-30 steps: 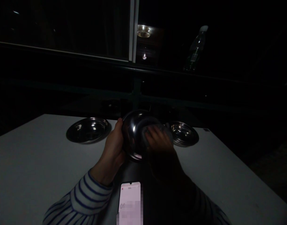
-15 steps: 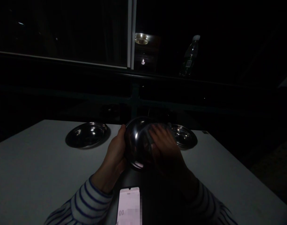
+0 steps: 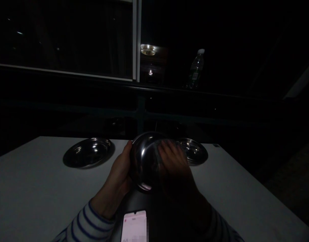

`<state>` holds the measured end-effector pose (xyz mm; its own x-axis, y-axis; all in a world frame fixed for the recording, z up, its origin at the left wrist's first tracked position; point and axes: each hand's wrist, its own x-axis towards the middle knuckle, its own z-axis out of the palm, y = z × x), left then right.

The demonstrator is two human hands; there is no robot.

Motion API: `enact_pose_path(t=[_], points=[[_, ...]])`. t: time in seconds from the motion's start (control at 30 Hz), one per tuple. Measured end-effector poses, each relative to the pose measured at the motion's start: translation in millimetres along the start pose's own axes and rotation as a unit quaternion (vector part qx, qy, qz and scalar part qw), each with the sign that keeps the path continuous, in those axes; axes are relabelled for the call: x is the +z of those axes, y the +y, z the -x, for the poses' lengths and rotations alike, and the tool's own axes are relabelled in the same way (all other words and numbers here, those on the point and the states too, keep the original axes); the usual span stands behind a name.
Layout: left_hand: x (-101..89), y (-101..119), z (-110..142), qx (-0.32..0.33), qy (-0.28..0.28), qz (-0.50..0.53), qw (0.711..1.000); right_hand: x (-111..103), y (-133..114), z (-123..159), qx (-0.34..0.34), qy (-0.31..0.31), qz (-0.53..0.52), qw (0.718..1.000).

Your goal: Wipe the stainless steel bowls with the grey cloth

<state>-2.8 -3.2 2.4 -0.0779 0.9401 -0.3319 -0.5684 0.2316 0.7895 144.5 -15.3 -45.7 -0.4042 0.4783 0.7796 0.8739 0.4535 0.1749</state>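
In dim light my left hand [image 3: 120, 174] grips the left rim of a shiny steel plate [image 3: 144, 164], tilted up on edge above a white table [image 3: 30, 188]. My right hand [image 3: 173, 163] presses a grey cloth [image 3: 158, 149] flat against the plate's face, fingers laid together over it. Both arms wear blue-striped white sleeves.
A second steel plate [image 3: 88, 156] lies on the table to the left and a third [image 3: 194, 153] to the right, behind my hand. A lit phone screen [image 3: 134, 227] sits at the near edge. A plastic bottle [image 3: 194, 69] stands on a dark ledge beyond.
My right hand with the cloth has slid slightly across the plate's face. My view has tilted up a little; the plate stays held in the same place.
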Motion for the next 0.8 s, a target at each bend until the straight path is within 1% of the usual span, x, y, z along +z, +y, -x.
enact_pose_path(t=[0.07,0.13,0.17,0.27,0.3,0.37,0.43,0.47,0.5,0.57,0.6,0.67,0.73,0.8], points=[[-0.9,0.6,-1.0,-0.002,0.002,0.007,1.000,8.7,-11.9,2.2,-0.015,0.039,-0.003,0.999],[-2.8,3.5,-1.3,0.005,0.011,0.018,1.000,15.4,-19.3,10.3,-0.074,0.081,-0.006,0.994],[-3.7,5.3,-1.0,0.010,0.019,0.022,1.000,16.5,-19.0,15.3,-0.096,0.089,-0.007,0.991],[-4.4,8.8,0.9,0.022,0.040,0.032,0.998,12.1,-5.9,26.2,-0.086,0.031,0.003,0.996],[-3.8,9.0,1.5,0.022,0.038,0.036,0.998,9.7,-1.4,27.4,-0.083,0.024,0.015,0.996],[-2.3,8.3,2.2,0.020,0.023,0.047,0.998,6.7,0.4,27.3,-0.067,0.035,0.036,0.996],[-1.3,7.3,2.1,0.019,0.002,0.057,0.998,7.0,-8.4,26.1,-0.044,0.058,0.039,0.997],[-1.2,7.1,1.8,0.021,-0.005,0.059,0.998,7.8,-14.5,25.7,-0.046,0.067,0.034,0.996],[-1.5,7.0,1.6,0.020,-0.011,0.059,0.998,8.4,-19.6,25.4,-0.065,0.067,0.028,0.995],[-2.4,7.2,1.4,0.014,-0.023,0.049,0.998,8.0,-21.5,24.6,-0.090,0.057,0.013,0.994],[-2.7,7.1,1.6,0.010,-0.024,0.042,0.999,7.0,-17.4,23.6,-0.089,0.052,0.007,0.995],[-2.7,6.3,2.5,0.004,-0.019,0.030,0.999,4.9,-2.7,20.4,-0.062,0.051,0.002,0.997],[-1.6,4.6,3.6,-0.005,-0.016,0.016,1.000,5.2,9.0,17.3,-0.005,0.038,0.003,0.999],[0.0,2.9,4.3,-0.013,-0.014,0.006,1.000,9.0,5.8,17.2,0.025,0.052,0.008,0.998]])
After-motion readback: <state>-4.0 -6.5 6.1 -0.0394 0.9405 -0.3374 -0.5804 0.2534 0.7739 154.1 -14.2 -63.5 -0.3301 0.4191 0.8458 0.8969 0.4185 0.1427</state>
